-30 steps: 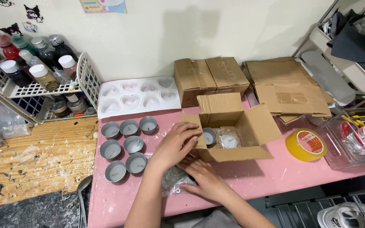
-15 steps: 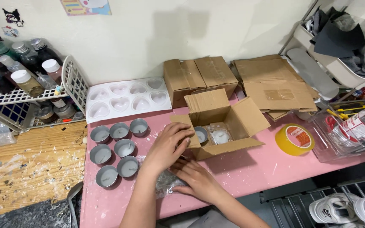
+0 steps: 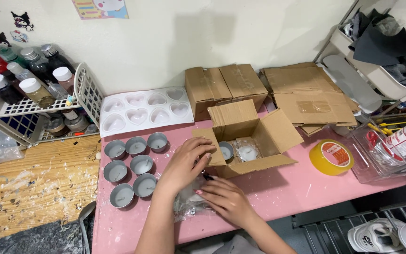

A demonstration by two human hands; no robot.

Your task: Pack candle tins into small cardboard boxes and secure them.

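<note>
Surface: pink surface [image 3: 278, 197] against a pale wall, speckled with white drips, running across the middle of the frame.
Left hand: left hand [image 3: 184, 164] lies at centre frame, fingers curled together over the top of a clear plastic bag [image 3: 189, 202], pinning it flat.
Right hand: right hand [image 3: 224, 197] sits just below, fingers close together and pressed on the same bag; whether they pinch it I cannot tell.
Bag: crinkled, on the surface near the lower edge, mostly hidden under both hands.
Box: open cardboard box [image 3: 247, 138] just right of the hands, flaps spread, two small candle tins inside.
Tins: seven grey candle tins [image 3: 135, 164] grouped left of the hands, within easy reach.
Mould: white heart mould [image 3: 144, 110] behind them.
Tape: yellow tape roll [image 3: 331, 156] at right.
</note>
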